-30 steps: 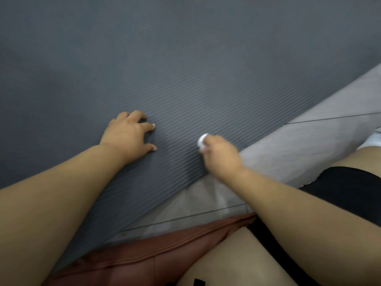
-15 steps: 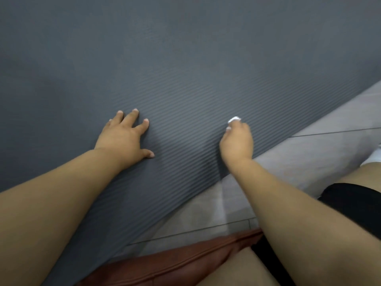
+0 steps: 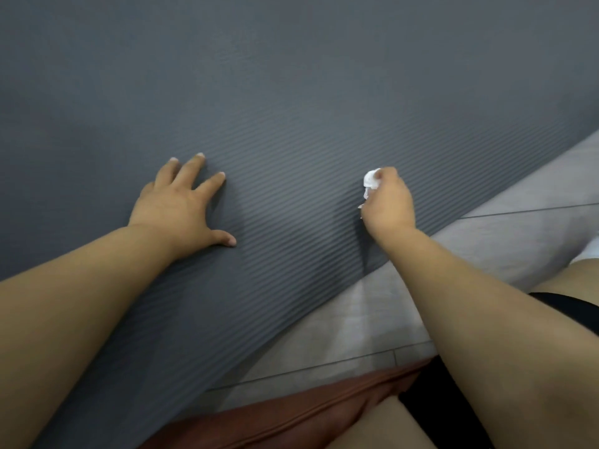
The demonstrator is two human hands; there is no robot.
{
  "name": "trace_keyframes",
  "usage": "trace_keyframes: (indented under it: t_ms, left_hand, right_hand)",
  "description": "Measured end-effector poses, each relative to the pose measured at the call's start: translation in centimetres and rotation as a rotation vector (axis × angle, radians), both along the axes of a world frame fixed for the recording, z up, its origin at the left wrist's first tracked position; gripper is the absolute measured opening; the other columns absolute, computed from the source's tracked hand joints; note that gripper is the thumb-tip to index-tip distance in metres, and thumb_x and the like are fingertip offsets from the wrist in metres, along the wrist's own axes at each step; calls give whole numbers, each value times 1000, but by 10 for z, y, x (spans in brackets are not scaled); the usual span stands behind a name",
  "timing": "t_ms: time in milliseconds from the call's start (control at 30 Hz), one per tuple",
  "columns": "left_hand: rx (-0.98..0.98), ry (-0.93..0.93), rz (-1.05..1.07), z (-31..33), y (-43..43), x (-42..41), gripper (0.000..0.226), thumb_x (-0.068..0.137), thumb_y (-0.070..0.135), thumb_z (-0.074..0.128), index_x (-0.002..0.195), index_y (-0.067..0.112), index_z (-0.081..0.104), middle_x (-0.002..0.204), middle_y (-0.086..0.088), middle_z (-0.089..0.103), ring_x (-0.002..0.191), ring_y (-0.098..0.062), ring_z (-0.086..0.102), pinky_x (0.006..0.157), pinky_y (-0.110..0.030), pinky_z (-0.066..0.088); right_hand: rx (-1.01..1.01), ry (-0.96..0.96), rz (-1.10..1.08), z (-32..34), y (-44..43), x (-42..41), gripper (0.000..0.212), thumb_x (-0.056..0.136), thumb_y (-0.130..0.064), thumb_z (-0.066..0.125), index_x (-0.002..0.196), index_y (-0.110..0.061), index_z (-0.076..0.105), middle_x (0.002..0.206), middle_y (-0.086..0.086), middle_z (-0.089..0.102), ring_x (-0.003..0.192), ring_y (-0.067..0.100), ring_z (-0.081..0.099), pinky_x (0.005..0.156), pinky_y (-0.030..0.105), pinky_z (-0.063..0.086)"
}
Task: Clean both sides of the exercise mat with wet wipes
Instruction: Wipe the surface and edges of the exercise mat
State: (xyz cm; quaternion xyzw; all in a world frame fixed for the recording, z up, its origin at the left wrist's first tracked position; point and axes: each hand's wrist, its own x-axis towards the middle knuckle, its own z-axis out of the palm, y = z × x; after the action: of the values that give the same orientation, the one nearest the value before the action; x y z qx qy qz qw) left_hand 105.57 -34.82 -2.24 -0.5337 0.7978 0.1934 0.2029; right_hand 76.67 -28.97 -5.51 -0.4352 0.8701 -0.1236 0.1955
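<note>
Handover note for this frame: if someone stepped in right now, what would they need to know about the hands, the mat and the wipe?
Left hand: fingers spread, pressing flat on the mat.
Right hand: grips a bunched white wet wipe against the mat, near its edge by the tiled floor.
Done: cannot tell how much of this ribbed side is wiped.
To do: finish this side, flip, wipe the other.

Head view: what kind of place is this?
Probably an indoor room, perhaps at home: a grey ribbed mat lies on pale floor tiles, with a brown cushion at the near edge.
</note>
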Motion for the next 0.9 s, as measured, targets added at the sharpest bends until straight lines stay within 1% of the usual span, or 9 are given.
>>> trace_keyframes:
  t_ms: [100, 200, 300, 367, 433, 500, 633, 800, 900]
  left_hand:
    - [16, -66, -3, -5, 0, -3, 112, 64, 81, 54, 150, 33, 2, 158, 3, -8, 145, -28, -3, 116, -44, 14]
    - [0, -60, -21, -6, -3, -1, 111, 62, 83, 52, 150, 34, 5, 159, 3, -4, 145, -27, 2, 115, -43, 16]
    - [-14, -34, -43, -6, -7, 5, 106, 65, 81, 50, 150, 35, 8, 159, 4, -1, 145, -25, 7, 116, -41, 18]
    - [-25, -29, -74, -7, -9, 8, 98, 70, 80, 46, 149, 36, 10, 159, 5, 1, 145, -25, 10, 115, -40, 20]
    - [-43, -31, -103, -8, -12, 10, 90, 74, 78, 41, 149, 37, 11, 159, 6, 3, 144, -24, 14, 114, -39, 22]
    - [-56, -32, -119, -9, -14, 11, 84, 78, 75, 38, 149, 38, 13, 158, 6, 5, 144, -24, 17, 112, -38, 24]
    - [-108, -65, -148, -13, -12, 9, 76, 84, 70, 32, 149, 37, 11, 158, 5, 5, 143, -25, 19, 110, -38, 26]
    - [-124, -25, -143, -17, -13, 15, 71, 87, 66, 31, 149, 37, 14, 158, 7, 8, 141, -24, 23, 111, -37, 25]
    - [-172, 141, -71, -18, -21, 24, 61, 91, 53, 39, 145, 25, 35, 154, 3, 26, 131, -29, 39, 107, -42, 33]
  right_hand:
    - [-60, 25, -21, -4, -3, 33, 26, 87, 0, 43, 111, 1, 53, 115, 20, 57, 108, 34, 52, 87, 28, 33]
    - [-72, -46, 573, -11, 21, 101, 38, 87, 1, 46, 124, 5, 51, 120, 24, 56, 111, 35, 54, 94, 30, 37]
    - [-109, -84, 1054, -12, 46, 129, 35, 79, -5, 55, 112, 2, 61, 88, 19, 62, 65, 32, 65, 48, 29, 48]
    - [-148, -50, 1032, -15, 32, 103, 32, 79, -10, 46, 104, -5, 65, 83, 15, 62, 59, 29, 64, 43, 27, 46]
    - [-137, 92, 776, -20, 2, 59, 34, 88, -7, 43, 118, -8, 59, 108, 18, 60, 91, 32, 63, 74, 34, 51]
    - [-50, 165, 438, -15, -24, 11, 36, 93, -10, 42, 127, -10, 52, 126, 18, 53, 113, 33, 52, 94, 35, 40]
    - [-56, 172, 14, -7, -48, 6, 35, 91, -4, 40, 123, -4, 52, 123, 23, 52, 113, 36, 49, 91, 32, 35]
    - [-239, 55, 547, -29, -23, 103, 35, 86, 0, 46, 119, -1, 59, 101, 22, 61, 90, 39, 60, 81, 36, 41]
    - [-191, -63, 1019, -18, 9, 118, 37, 76, -2, 55, 112, -2, 62, 82, 18, 58, 57, 35, 58, 44, 33, 45]
